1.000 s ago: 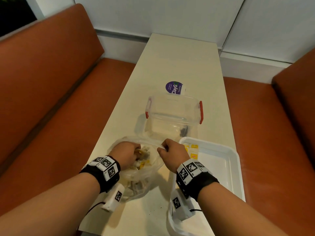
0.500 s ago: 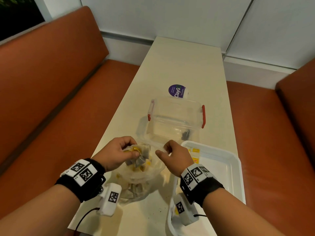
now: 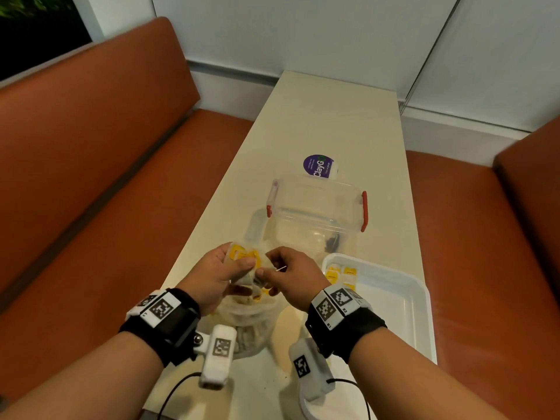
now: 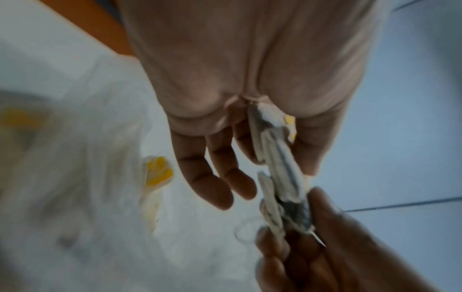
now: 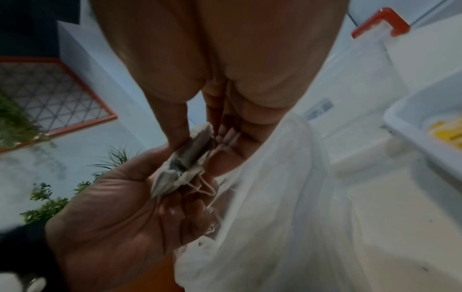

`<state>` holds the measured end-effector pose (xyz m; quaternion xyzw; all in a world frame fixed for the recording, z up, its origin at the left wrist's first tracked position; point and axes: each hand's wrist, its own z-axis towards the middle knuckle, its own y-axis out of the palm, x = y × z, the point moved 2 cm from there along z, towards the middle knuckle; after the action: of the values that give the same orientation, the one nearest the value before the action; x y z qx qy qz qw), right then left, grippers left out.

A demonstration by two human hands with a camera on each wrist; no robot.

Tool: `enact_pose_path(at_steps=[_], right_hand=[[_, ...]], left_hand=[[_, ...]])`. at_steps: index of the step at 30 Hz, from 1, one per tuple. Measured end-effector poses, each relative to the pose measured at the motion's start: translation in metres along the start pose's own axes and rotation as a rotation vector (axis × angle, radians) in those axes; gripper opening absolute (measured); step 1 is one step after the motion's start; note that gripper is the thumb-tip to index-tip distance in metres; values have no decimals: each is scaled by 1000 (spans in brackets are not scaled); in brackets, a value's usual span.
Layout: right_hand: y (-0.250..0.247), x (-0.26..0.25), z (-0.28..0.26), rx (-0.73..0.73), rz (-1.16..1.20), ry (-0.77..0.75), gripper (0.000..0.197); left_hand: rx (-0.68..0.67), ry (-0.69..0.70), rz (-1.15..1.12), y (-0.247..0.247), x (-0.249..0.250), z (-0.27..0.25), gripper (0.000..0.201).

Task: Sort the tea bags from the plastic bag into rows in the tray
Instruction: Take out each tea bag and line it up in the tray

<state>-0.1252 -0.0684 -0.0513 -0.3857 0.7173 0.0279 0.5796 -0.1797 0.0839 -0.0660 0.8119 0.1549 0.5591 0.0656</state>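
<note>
My left hand [image 3: 239, 269] holds a small bunch of tea bags [image 3: 244, 256] with yellow tags, lifted just above the clear plastic bag [image 3: 251, 325]. My right hand [image 3: 268, 272] meets it from the right and pinches the same bunch between thumb and fingers. In the right wrist view, strings hang from the grey-white tea bags [image 5: 187, 166] in that pinch. The left wrist view shows the tea bags [image 4: 280, 177] between my thumb and fingers. The white tray [image 3: 403, 301] lies to the right, with a few yellow-tagged tea bags [image 3: 341, 274] in its far left corner.
A clear plastic box [image 3: 318, 213] with red latches stands just beyond my hands. Behind it lies a round purple label [image 3: 318, 166]. Orange benches flank the narrow white table [image 3: 333, 116]. The plastic bag holds several more tea bags.
My left hand has come up out of the bag with a bunch of tea bags. My right hand has let go of the bag's rim and now pinches that bunch.
</note>
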Motion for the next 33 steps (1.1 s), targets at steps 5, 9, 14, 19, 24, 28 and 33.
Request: enact_pose_path(at_steps=[5, 9, 14, 19, 24, 28, 33], right_hand=[[10, 7, 3, 29, -21, 36, 36], [11, 7, 1, 92, -149, -9, 35], [12, 2, -6, 169, -194, -194, 22], [16, -7, -5, 72, -287, -182, 30], [14, -10, -4, 56, -360, -204, 17], [11, -10, -6, 27, -286, -199, 10], [1, -9, -6, -13, -152, -202, 2]], left_hand=[[77, -119, -208, 12, -20, -7, 28], [97, -150, -404, 13, -26, -10, 33], [143, -145, -493, 13, -28, -11, 40], [125, -209, -533, 19, -30, -11, 64], [179, -218, -562, 17, -28, -8, 64], [162, -201, -562, 17, -26, -7, 61], [270, -147, -473, 9, -26, 1, 45]])
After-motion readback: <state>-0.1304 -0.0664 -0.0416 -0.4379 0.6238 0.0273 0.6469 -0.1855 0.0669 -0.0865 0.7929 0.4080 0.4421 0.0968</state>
